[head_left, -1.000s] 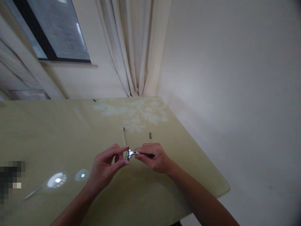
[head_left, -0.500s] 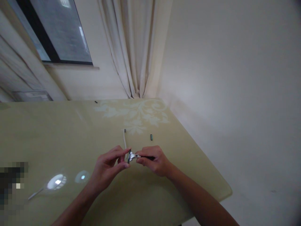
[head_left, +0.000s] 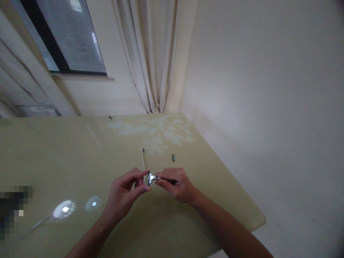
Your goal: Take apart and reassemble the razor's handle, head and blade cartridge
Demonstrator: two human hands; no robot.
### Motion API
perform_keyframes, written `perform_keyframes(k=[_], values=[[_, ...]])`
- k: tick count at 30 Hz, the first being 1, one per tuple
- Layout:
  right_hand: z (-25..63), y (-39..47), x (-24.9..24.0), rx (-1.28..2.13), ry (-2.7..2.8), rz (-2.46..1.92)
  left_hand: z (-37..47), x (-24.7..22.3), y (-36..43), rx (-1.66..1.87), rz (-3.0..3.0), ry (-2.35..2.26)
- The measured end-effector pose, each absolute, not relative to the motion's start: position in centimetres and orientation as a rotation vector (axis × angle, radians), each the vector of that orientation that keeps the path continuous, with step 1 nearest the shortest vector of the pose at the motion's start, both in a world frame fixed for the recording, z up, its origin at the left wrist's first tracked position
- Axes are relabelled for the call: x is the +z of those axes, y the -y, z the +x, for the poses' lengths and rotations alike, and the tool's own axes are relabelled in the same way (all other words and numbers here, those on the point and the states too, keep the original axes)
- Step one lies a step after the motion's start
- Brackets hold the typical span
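My right hand [head_left: 176, 184] is closed round the dark handle of a razor [head_left: 155, 177], whose silver neck points left. My left hand [head_left: 129, 190] pinches the two ends of the razor's blade cartridge [head_left: 148, 178] between thumb and forefinger. The cartridge sits at the razor's head, upright between those fingertips. Just behind my left fingers lies a white toothbrush [head_left: 142, 159] with a dark-bristled head, its lower end partly hidden by the hand. Beyond my right hand rests a second small blade cartridge [head_left: 173, 157], dark with a greenish strip.
The glossy yellow-green table [head_left: 67, 154] bears a pale floral pattern and bright light reflections. A small dark piece [head_left: 110, 117] lies near its far edge. A thin pale stick [head_left: 41, 222] and a blurred-out dark area are at left. Curtains [head_left: 150, 53] and walls stand behind and right.
Almost nothing differs. The view has shifted very slightly, and both hands keep the same hold on the razor and its cartridge.
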State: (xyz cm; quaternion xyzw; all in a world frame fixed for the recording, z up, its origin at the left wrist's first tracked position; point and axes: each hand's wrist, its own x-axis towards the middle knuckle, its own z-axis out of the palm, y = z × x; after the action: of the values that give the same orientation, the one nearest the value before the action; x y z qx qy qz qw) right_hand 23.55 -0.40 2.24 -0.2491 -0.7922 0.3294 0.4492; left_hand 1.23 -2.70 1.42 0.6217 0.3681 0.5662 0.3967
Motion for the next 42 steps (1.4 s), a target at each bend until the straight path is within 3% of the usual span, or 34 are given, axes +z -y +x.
perform_keyframes(k=[7, 42], values=[[23.3, 0.3, 2.0, 1.036, 1.838, -0.666, 0.9, 1.6, 2.5, 1.381, 1.506, -0.907], [23.6, -0.3, 2.3, 1.014, 1.867, -0.691, 0.6, 0.4, 2.6, 1.327, 1.582, -1.015]])
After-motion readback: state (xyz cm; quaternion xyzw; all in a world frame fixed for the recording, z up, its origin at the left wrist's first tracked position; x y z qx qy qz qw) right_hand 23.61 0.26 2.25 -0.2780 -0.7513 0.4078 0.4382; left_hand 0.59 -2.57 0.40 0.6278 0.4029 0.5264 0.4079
